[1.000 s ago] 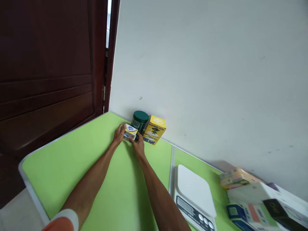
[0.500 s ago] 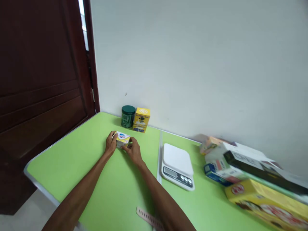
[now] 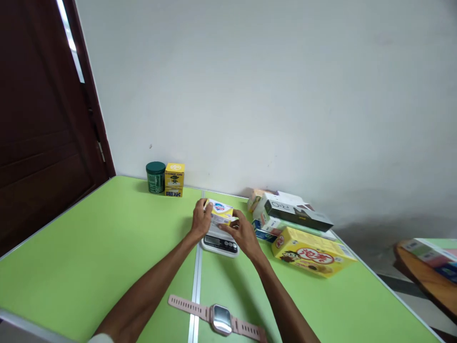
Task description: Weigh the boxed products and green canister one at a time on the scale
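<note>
Smooth pale wall fills the upper frame behind a flat green tabletop. At centre I see a sharp-edged yellow-and-white box over the white scale; from here I can't tell if they touch. Forearms rise from the bottom edge, left hand and right hand clasping the box's ends, fingers parted by its width.

COME ON on upright box, 泡 on long carton
</note>
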A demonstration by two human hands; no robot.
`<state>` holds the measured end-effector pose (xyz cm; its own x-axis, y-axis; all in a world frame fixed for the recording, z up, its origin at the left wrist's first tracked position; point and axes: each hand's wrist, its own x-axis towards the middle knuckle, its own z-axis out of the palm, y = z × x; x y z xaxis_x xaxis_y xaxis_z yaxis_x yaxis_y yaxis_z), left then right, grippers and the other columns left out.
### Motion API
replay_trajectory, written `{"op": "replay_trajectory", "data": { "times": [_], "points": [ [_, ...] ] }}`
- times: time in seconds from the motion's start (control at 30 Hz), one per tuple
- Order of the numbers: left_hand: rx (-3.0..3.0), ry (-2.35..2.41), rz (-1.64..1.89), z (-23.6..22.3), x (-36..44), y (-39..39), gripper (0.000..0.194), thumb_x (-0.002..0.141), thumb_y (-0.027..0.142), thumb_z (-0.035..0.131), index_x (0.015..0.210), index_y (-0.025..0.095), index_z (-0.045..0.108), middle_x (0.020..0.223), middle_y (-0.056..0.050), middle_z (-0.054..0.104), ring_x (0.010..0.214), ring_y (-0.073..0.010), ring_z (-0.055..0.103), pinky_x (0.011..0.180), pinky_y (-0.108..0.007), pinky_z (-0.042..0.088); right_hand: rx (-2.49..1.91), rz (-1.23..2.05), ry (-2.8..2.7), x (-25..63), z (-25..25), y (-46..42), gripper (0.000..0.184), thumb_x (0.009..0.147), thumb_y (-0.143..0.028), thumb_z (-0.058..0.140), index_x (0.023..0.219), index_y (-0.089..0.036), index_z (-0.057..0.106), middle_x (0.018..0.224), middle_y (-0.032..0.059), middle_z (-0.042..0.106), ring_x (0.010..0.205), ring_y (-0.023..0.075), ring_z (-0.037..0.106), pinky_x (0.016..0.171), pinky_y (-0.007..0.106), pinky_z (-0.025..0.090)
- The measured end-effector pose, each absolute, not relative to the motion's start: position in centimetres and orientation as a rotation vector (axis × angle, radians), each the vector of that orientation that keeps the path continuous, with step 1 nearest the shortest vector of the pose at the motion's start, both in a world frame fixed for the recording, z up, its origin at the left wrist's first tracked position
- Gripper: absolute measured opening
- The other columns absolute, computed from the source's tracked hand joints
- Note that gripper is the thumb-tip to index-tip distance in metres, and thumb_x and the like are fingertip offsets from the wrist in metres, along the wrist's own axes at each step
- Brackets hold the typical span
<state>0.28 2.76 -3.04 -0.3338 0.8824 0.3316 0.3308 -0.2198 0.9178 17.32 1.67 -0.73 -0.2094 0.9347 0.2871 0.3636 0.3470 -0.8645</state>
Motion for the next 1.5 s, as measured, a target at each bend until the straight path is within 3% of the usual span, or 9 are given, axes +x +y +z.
{"op": "replay_trajectory", "data": {
  "times": [0.27,0.47,0.63,0.77,0.9,1.07,1.23,1.33,1.5],
  "points": [
    [1.464,1.660,1.491,-4.3,2.9,4.4,0.027,0.101,0.035,0.048,0.116,0.019,0.064,0.121,-0.014,0.070,0.120,-0.0269,0.065,0.109,-0.043,0.049,-1.196,0.906,-1.712,19.4,-3.0,3.8,0.062,0.068,-0.057,0.082,0.114,-0.018,0.067,0.116,0.0124,0.076,0.073,0.0226,0.068,0.068,0.037,0.055],
    [1.425,1.634,1.547,-5.5,0.0,2.6,0.052,0.103,0.051,0.049,0.140,0.016,0.054,0.146,-0.020,0.059,0.139,-0.0283,0.057,0.120,-0.044,0.042,-1.241,0.825,-1.594,20.4,-3.4,1.8,0.089,0.064,-0.065,0.085,0.135,-0.018,0.062,0.134,0.0188,0.068,0.082,0.0247,0.069,0.072,0.041,0.059],
    [1.253,1.725,1.605,-8.8,-5.3,-0.5,0.055,0.104,0.059,0.044,0.142,0.019,0.052,0.145,-0.018,0.060,0.138,-0.0285,0.059,0.121,-0.047,0.042,-1.293,0.803,-1.418,22.2,-6.6,-2.3,0.071,0.086,-0.075,0.061,0.128,-0.017,0.064,0.115,0.0166,0.074,0.096,0.0305,0.072,0.080,0.044,0.060],
    [1.304,1.720,1.592,-9.7,-7.5,-1.7,0.056,0.102,0.061,0.048,0.136,0.017,0.056,0.140,-0.021,0.063,0.131,-0.0305,0.065,0.116,-0.050,0.047,-1.299,0.841,-1.321,23.0,-8.8,-3.0,0.063,0.083,-0.077,0.061,0.107,-0.018,0.067,0.098,0.0140,0.075,0.085,0.0303,0.073,0.076,0.045,0.060],
    [1.295,1.680,1.591,-10.0,-7.6,-2.1,0.058,0.099,0.061,0.054,0.135,0.015,0.056,0.138,-0.023,0.063,0.126,-0.0310,0.068,0.113,-0.052,0.050,-1.308,0.851,-1.313,23.0,-9.3,-2.7,0.061,0.077,-0.072,0.069,0.106,-0.018,0.067,0.095,0.0136,0.076,0.086,0.0319,0.074,0.078,0.047,0.060],
    [1.491,1.620,1.521,-8.7,-7.1,-1.3,0.084,0.080,0.057,0.080,0.147,0.019,0.047,0.148,-0.020,0.056,0.138,-0.0336,0.059,0.117,-0.053,0.046,-1.257,0.849,-1.370,22.3,-7.5,-2.1,0.067,0.078,-0.068,0.071,0.122,-0.018,0.066,0.128,0.0177,0.071,0.099,0.0298,0.071,0.079,0.043,0.059],
    [1.934,1.559,1.203,-3.6,-5.9,2.4,0.105,0.062,0.049,0.094,0.152,0.021,0.048,0.154,-0.020,0.055,0.147,-0.0393,0.049,0.122,-0.055,0.038,-1.238,0.792,-1.561,21.0,-4.0,1.5,0.085,0.064,-0.060,0.085,0.137,-0.023,0.064,0.153,0.0162,0.057,0.097,0.0274,0.066,0.077,0.041,0.056],
    [2.046,1.540,0.923,-1.2,-5.0,4.7,0.101,0.057,0.046,0.096,0.145,0.020,0.056,0.148,-0.020,0.062,0.142,-0.0424,0.053,0.119,-0.057,0.039,-1.200,0.876,-1.662,20.2,-2.9,4.0,0.079,0.058,-0.053,0.090,0.127,-0.021,0.068,0.135,0.0132,0.070,0.089,0.0251,0.065,0.077,0.038,0.054],
    [2.100,1.581,0.700,-0.2,-4.3,5.8,0.066,0.058,0.045,0.093,0.116,0.023,0.071,0.119,-0.011,0.076,0.120,-0.0389,0.066,0.107,-0.051,0.048,-1.175,0.969,-1.764,19.3,-2.3,5.4,0.053,0.060,-0.048,0.090,0.098,-0.020,0.065,0.093,0.0043,0.077,0.079,0.0232,0.065,0.070,0.033,0.051]
  ]
}}
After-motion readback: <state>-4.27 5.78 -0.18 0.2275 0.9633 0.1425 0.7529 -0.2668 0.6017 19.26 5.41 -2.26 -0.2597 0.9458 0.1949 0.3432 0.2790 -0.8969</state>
